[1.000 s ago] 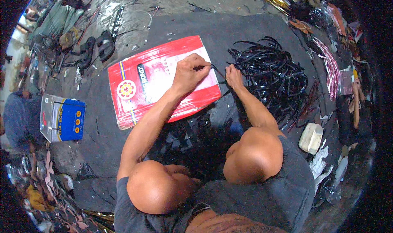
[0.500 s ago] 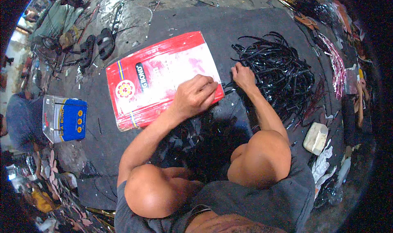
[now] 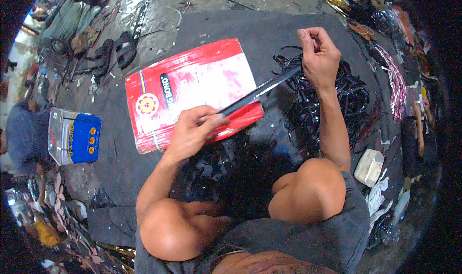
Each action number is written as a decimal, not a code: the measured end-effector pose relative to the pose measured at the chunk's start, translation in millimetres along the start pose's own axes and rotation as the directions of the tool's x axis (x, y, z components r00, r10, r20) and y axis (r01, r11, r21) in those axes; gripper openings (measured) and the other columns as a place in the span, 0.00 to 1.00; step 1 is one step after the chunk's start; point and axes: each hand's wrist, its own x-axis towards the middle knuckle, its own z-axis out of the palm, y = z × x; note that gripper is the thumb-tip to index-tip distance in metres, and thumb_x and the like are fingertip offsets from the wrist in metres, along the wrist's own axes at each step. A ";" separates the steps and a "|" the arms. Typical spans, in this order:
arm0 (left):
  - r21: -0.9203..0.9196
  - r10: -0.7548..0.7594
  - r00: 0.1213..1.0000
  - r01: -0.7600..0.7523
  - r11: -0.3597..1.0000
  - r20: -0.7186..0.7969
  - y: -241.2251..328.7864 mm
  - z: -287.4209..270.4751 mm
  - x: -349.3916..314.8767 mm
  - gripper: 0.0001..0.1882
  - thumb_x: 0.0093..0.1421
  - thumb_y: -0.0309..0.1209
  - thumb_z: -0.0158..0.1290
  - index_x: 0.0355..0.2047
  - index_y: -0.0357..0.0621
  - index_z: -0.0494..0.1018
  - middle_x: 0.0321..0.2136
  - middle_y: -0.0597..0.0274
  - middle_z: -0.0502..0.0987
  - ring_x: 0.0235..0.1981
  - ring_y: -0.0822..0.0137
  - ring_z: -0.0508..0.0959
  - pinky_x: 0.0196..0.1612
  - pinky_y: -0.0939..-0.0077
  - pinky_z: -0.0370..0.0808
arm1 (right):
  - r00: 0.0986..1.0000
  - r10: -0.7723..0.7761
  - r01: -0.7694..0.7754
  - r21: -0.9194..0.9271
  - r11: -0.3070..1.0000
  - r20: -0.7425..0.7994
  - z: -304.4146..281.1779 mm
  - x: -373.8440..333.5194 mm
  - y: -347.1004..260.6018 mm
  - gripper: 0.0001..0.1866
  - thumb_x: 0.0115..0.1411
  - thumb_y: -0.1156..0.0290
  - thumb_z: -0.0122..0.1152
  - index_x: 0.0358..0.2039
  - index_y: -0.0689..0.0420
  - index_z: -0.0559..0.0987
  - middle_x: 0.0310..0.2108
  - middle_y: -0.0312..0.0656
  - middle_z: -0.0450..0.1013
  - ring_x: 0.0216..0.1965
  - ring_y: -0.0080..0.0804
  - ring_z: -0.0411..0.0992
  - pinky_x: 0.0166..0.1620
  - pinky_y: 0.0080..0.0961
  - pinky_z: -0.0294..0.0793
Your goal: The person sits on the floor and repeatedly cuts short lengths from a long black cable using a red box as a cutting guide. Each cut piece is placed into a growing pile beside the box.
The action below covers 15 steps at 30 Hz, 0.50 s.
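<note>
A flat black strip (image 3: 262,89) runs slantwise between my hands over the right side of a red and white flattened tin or board (image 3: 211,84). My left hand (image 3: 196,129) pinches the strip's lower end above the board's near edge. Raised to the upper right, my right hand (image 3: 320,55) has its fingers closed at the strip's other end. Beneath and beside the right hand lies a tangled heap of shiny black strips (image 3: 349,98), partly hidden by my hand and forearm.
A pale block (image 3: 369,167) lies by my right knee. On the left stands a blue and white tin (image 3: 77,137), with a person (image 3: 24,134) beside it. Black sandals (image 3: 126,50) lie at the upper left. Pink shiny strips (image 3: 394,86) and scraps line the right.
My right hand has risen up and to the right from beside the heap. My left hand has shifted left and down. A black strip now stretches between them.
</note>
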 end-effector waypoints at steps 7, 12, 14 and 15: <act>0.069 -0.094 0.974 0.110 0.992 -0.207 -17.3 -18.2 -26.3 0.10 0.65 0.33 0.56 0.29 0.40 0.78 0.15 0.71 0.72 0.16 0.81 0.68 0.20 0.83 0.62 | 0.994 0.106 -0.103 -0.061 0.993 0.034 8.9 -8.4 15.6 0.12 0.62 0.63 0.64 0.30 0.59 0.79 0.13 0.33 0.68 0.17 0.15 0.61 0.21 0.23 0.62; 0.088 0.044 0.967 -0.022 0.996 -0.252 -31.1 9.8 -35.5 0.11 0.66 0.32 0.55 0.29 0.38 0.79 0.16 0.70 0.73 0.18 0.81 0.71 0.21 0.82 0.65 | 0.997 0.042 -0.050 -0.122 0.991 -0.068 -6.6 -9.0 25.7 0.10 0.61 0.63 0.65 0.31 0.57 0.80 0.15 0.35 0.71 0.17 0.16 0.65 0.22 0.23 0.65; 0.073 -0.077 0.995 0.082 0.994 -0.070 -27.6 30.2 -33.8 0.09 0.64 0.31 0.58 0.31 0.37 0.80 0.17 0.64 0.77 0.19 0.73 0.76 0.24 0.78 0.73 | 0.989 -0.041 0.004 -0.249 0.968 -0.141 -27.5 -6.2 31.9 0.09 0.61 0.63 0.66 0.32 0.55 0.81 0.16 0.35 0.73 0.16 0.21 0.67 0.23 0.25 0.68; 0.196 0.071 0.993 -0.088 0.977 0.092 -39.5 37.6 -34.5 0.09 0.62 0.31 0.59 0.35 0.37 0.79 0.22 0.60 0.79 0.24 0.68 0.79 0.28 0.75 0.76 | 0.967 -0.131 0.033 -0.404 0.914 -0.218 -39.3 -1.1 38.9 0.08 0.61 0.63 0.66 0.33 0.54 0.81 0.18 0.36 0.74 0.18 0.23 0.69 0.25 0.26 0.70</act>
